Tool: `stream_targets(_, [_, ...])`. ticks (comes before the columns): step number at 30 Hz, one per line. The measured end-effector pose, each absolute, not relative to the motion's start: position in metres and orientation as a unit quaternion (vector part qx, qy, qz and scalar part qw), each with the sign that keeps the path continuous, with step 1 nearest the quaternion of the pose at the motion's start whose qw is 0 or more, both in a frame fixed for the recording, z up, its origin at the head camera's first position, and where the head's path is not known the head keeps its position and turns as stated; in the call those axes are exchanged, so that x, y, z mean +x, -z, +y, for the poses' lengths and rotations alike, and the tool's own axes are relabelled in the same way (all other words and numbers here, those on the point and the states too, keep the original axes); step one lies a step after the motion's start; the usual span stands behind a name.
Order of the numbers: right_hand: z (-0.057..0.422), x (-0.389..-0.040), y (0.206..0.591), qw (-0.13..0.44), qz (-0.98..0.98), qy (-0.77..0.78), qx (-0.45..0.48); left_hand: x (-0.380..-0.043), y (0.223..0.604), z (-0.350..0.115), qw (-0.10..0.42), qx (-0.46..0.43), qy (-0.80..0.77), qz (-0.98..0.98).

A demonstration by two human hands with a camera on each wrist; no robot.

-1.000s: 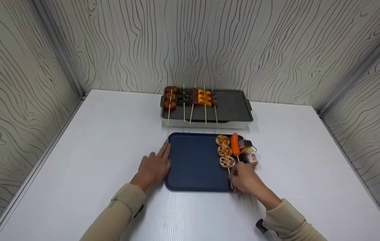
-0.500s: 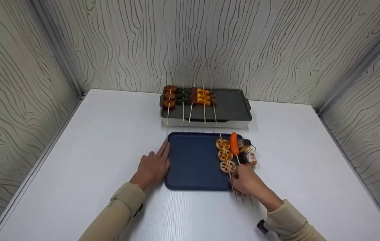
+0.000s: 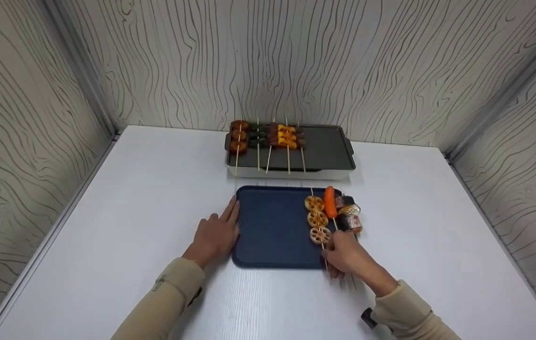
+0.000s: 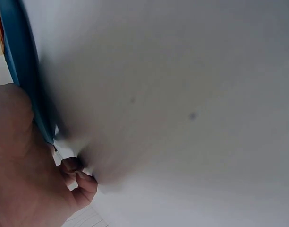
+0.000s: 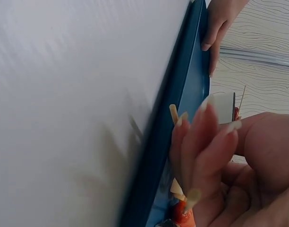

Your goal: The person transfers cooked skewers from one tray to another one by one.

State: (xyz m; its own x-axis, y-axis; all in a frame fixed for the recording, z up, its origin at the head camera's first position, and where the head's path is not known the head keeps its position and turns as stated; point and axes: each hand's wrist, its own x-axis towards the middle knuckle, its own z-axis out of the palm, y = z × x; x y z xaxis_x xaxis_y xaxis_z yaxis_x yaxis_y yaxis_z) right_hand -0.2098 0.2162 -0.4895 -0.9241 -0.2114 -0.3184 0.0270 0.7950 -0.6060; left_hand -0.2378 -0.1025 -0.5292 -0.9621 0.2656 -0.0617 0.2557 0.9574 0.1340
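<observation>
A lotus root skewer (image 3: 317,218) of three slices lies along the right part of a blue tray (image 3: 270,226). My right hand (image 3: 346,252) pinches its stick near the tray's front right corner. In the right wrist view, stick ends (image 5: 174,113) poke out by the curled fingers. Close beside it is an orange sausage skewer (image 3: 330,203), its stick running under my right hand. Further right, a skewer with dark-wrapped chunky pieces (image 3: 350,220) overlaps the tray's right edge. My left hand (image 3: 215,236) rests against the tray's left edge, index finger extended along it.
Behind the tray stands a dark grill plate (image 3: 327,148) on a white base. Several skewers, among them a yellow one (image 3: 287,137) and one with brown rounds (image 3: 238,137), lie on its left part. Patterned panels (image 3: 268,61) enclose the white table (image 3: 168,174).
My right hand has drawn the lotus root skewer slightly toward me, then shifted its stick end a little to the left. My left hand stays at the tray's edge.
</observation>
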Motion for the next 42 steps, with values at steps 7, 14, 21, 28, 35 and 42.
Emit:
stream_targets(7, [0.223, -0.208, 0.481, 0.170, 0.929, 0.323, -0.069, -0.238, 0.529, -0.102, 0.041, 0.132, -0.064, 0.988])
stream_targets(14, [0.234, -0.212, 0.460, 0.137, 0.929, 0.332, -0.089, -0.238, 0.527, -0.103, 0.046, 0.132, -0.063, 0.988])
stream_targets(21, [0.247, -0.218, 0.447, 0.116, 0.939, 0.311, -0.089, -0.239, 0.528, -0.103, 0.051, 0.134, -0.069, 0.987])
stream_targets(28, [0.261, -0.233, 0.431, 0.102, 0.937, 0.319, -0.097, -0.237, 0.527, -0.103, 0.055, 0.133, -0.064, 0.988])
stream_targets(35, [0.271, -0.270, 0.407, 0.079, 0.943, 0.297, -0.127, -0.237, 0.528, -0.104, 0.043, 0.134, -0.075, 0.987])
stream_targets(42, [0.273, -0.317, 0.398, 0.053, 0.944, 0.288, -0.150, -0.238, 0.527, -0.102, 0.046, 0.131, -0.082, 0.987])
